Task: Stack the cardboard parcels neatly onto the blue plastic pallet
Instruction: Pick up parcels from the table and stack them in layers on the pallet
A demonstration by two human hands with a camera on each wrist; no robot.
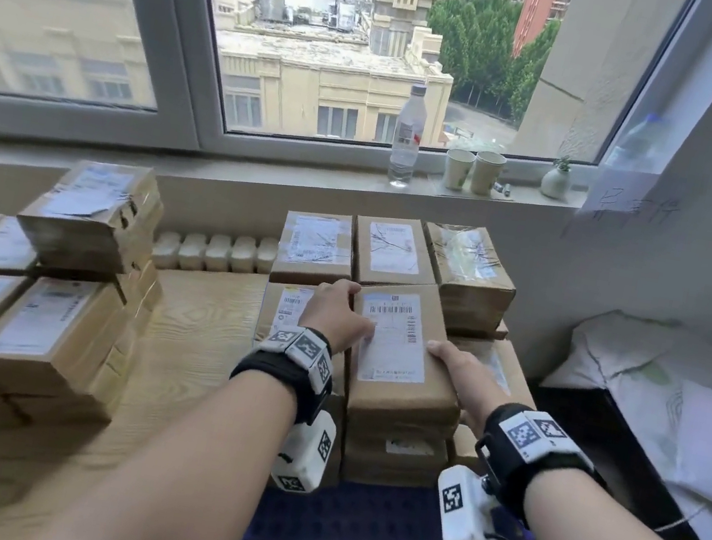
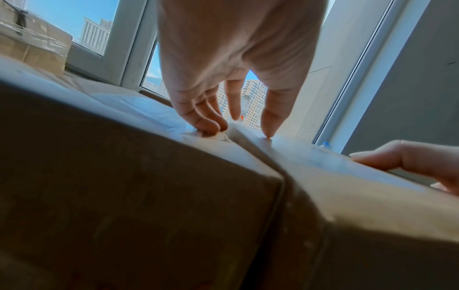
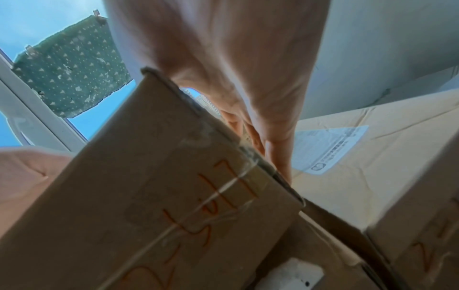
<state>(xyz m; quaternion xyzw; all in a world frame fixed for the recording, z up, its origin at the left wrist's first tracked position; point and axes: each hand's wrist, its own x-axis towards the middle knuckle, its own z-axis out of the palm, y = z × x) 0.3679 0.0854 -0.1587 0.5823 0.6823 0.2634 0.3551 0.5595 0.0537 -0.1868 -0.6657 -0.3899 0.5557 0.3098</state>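
A blue plastic pallet (image 1: 348,520) lies on the wooden table (image 1: 199,337), with several cardboard parcels stacked on it in rows. The topmost parcel (image 1: 397,348) in the near row has a white barcode label. My left hand (image 1: 342,298) grips its far left edge, thumb on top and fingers tucked into the seam beside the neighbouring parcel (image 2: 124,186). My right hand (image 1: 448,355) holds its right edge, thumb on the top face and fingers down the side. The right wrist view shows those fingers (image 3: 278,157) along the parcel's side (image 3: 161,196), which bears orange handwriting.
Several loose parcels (image 1: 52,311) are piled at the table's left. Behind, on the window sill (image 1: 267,166), stand a water bottle (image 1: 408,136), two paper cups (image 1: 473,171) and a small vase (image 1: 555,181). Pillows (image 1: 674,421) lie to the right.
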